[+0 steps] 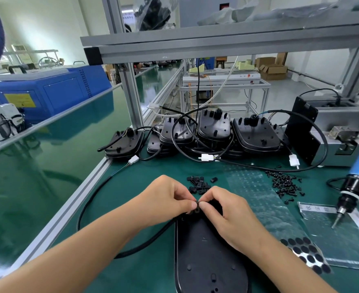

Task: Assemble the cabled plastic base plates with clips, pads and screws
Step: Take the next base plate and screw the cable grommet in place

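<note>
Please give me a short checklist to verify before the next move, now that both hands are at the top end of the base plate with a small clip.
1. Base plate lies flat on the green mat: ok.
2. Left hand and right hand both pinch a small black part at the plate's far end: ok.
3. Part fully seated on the plate: cannot tell, fingers hide it.
4. Cable runs out to the left of the plate, not lying across it: ok.
5. Spare clips just beyond the hands, screws to the right: ok.
6. Electric screwdriver and round pads lie to the right: ok.
</note>
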